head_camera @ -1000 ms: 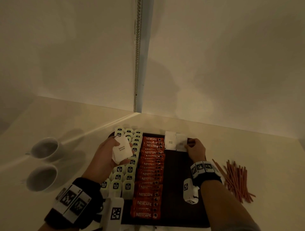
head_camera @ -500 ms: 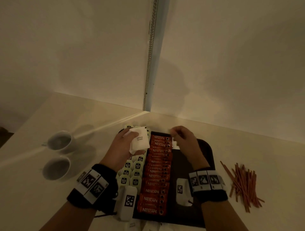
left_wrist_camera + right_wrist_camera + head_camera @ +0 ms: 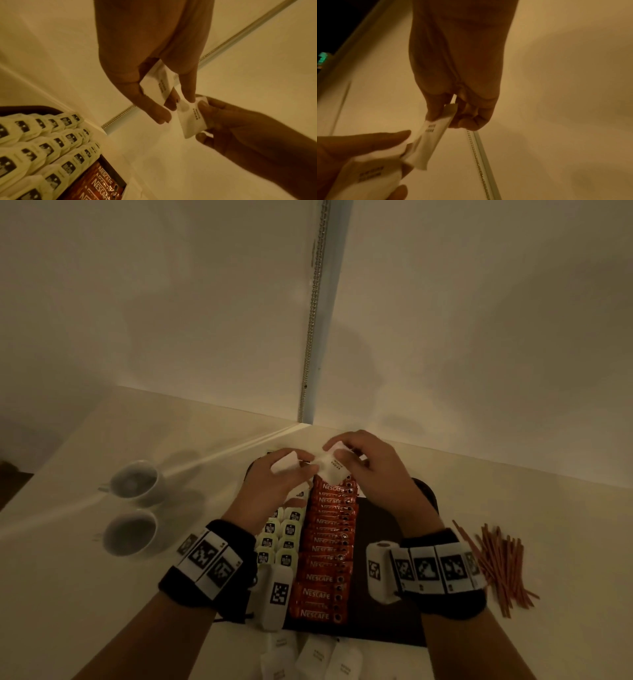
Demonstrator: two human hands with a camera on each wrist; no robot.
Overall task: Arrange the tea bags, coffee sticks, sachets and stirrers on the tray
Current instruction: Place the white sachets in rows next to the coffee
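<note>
Both hands meet above the far end of the dark tray (image 3: pixel 387 546). My left hand (image 3: pixel 291 470) grips a small stack of white sugar sachets (image 3: pixel 157 83). My right hand (image 3: pixel 346 455) pinches one white sachet (image 3: pixel 334 469) between thumb and fingers, and this sachet (image 3: pixel 435 135) still touches the left hand's stack. Rows of pale tea bags (image 3: pixel 284 542) fill the tray's left side. Beside them lies a column of red coffee sticks (image 3: pixel 327 546). The tray's right half is bare where it shows. Brown stirrers (image 3: pixel 496 563) lie on the table right of the tray.
Two white cups (image 3: pixel 133 481) (image 3: pixel 130 532) stand left of the tray. Several loose white sachets (image 3: pixel 315 655) lie on the table at the tray's near edge. Walls meet in a corner just behind the tray.
My right hand left the sachets laid at the tray's far end and came left to the left hand. It now pinches a sachet at the left hand's stack.
</note>
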